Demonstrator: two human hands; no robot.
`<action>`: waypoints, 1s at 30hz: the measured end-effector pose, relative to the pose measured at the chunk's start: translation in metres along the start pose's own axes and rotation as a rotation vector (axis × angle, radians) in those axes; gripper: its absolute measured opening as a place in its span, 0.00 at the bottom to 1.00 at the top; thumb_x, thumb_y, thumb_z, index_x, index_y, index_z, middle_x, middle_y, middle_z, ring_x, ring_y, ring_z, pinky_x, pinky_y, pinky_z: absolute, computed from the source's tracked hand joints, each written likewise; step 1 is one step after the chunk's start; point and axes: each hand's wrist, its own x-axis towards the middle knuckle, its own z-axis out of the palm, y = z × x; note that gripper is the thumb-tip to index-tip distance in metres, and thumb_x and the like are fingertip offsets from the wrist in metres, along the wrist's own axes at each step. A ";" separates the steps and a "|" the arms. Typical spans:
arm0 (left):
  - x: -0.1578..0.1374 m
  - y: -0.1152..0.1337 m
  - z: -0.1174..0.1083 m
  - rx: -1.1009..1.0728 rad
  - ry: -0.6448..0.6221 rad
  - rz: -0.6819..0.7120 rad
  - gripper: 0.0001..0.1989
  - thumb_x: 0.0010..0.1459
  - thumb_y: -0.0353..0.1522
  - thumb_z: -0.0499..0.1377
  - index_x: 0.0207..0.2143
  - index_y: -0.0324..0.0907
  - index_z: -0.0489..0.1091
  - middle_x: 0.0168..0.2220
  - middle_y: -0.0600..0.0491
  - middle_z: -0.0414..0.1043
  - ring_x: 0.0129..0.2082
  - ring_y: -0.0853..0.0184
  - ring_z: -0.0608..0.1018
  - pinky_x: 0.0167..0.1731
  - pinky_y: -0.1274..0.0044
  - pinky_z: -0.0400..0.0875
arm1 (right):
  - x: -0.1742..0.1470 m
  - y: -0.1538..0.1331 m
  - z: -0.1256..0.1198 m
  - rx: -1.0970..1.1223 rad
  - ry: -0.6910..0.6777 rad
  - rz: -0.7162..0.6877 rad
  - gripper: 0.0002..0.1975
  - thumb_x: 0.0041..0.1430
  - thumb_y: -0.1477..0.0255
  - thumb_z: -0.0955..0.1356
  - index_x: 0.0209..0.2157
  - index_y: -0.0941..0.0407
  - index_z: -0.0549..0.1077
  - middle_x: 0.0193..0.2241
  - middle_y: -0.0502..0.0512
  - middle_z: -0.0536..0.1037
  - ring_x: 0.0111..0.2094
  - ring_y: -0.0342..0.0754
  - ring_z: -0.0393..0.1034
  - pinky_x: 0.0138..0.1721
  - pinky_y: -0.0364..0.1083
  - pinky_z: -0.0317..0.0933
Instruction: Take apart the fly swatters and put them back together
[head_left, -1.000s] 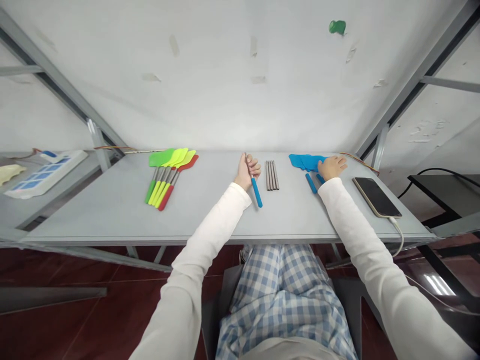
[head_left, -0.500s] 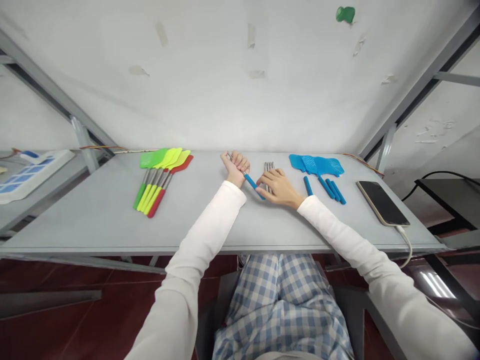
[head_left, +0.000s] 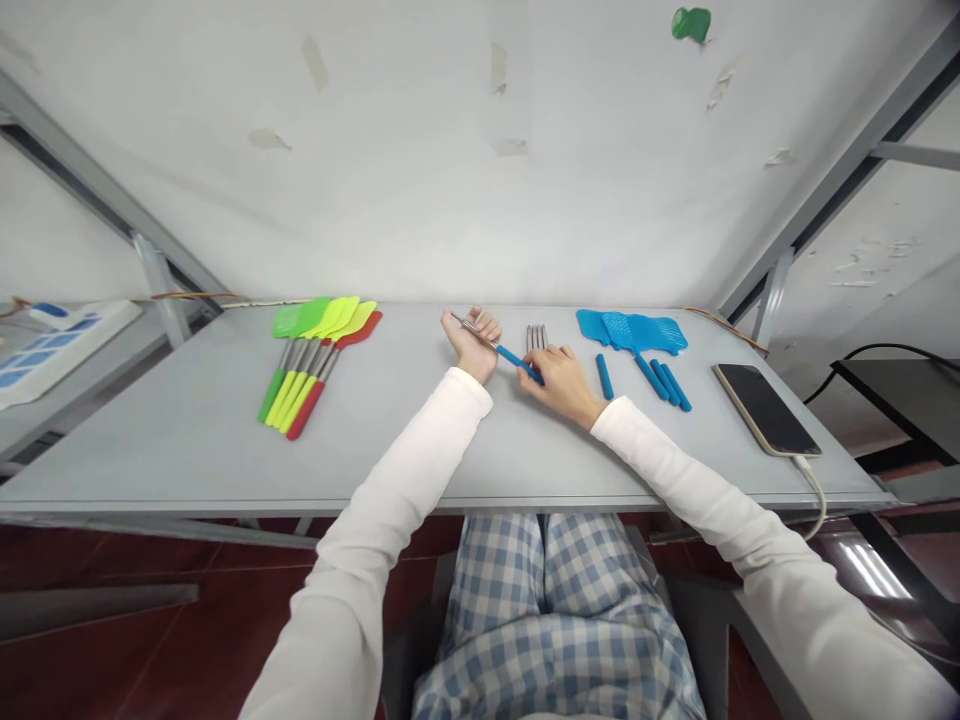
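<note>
A thin metal rod [head_left: 474, 328] with a blue handle [head_left: 519, 361] on its right end slants between my hands above the table. My left hand [head_left: 474, 350], palm up, has the bare metal part in its loosely curled fingers. The fingers of my right hand [head_left: 559, 383] are closed round the blue handle's end. Behind the right hand, several loose metal rods [head_left: 536, 337] lie side by side, partly hidden by it. Separate blue spatula heads [head_left: 646, 333] overlap farther right, with several blue handles [head_left: 667, 382] in front of them and one blue handle [head_left: 604, 376] apart.
Several spatulas [head_left: 315, 368] in green, yellow and red lie fanned on the left of the grey table [head_left: 187, 430]. A phone [head_left: 769, 408] with a white cable lies at the right. Beyond the left frame post sits a power strip [head_left: 60, 350]. A wall rises behind the table.
The handle end has moved slightly right and up, with my right hand now closed on it. More of the metal rod shows over my left palm. The single loose handle has shifted slightly left and nearer.
</note>
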 end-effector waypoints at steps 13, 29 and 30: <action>-0.009 0.004 0.008 0.088 0.034 -0.046 0.27 0.67 0.44 0.42 0.18 0.43 0.39 0.12 0.62 0.35 0.10 0.77 0.43 0.10 0.81 0.42 | 0.004 0.003 0.004 -0.012 -0.170 0.028 0.19 0.70 0.64 0.50 0.48 0.60 0.63 0.32 0.62 0.78 0.33 0.53 0.71 0.42 0.49 0.56; -0.006 0.011 0.009 0.129 0.046 -0.084 0.22 0.64 0.29 0.44 0.19 0.43 0.36 0.12 0.63 0.33 0.09 0.78 0.42 0.09 0.83 0.39 | 0.000 -0.013 -0.002 0.605 -0.131 0.239 0.15 0.65 0.61 0.58 0.41 0.56 0.69 0.23 0.46 0.68 0.24 0.43 0.60 0.31 0.42 0.52; -0.005 0.011 0.008 0.112 0.059 -0.074 0.21 0.63 0.28 0.44 0.19 0.43 0.36 0.12 0.62 0.33 0.09 0.78 0.42 0.09 0.83 0.39 | 0.000 -0.012 -0.001 0.557 -0.103 0.227 0.15 0.65 0.61 0.59 0.41 0.56 0.69 0.23 0.47 0.70 0.25 0.43 0.61 0.33 0.43 0.52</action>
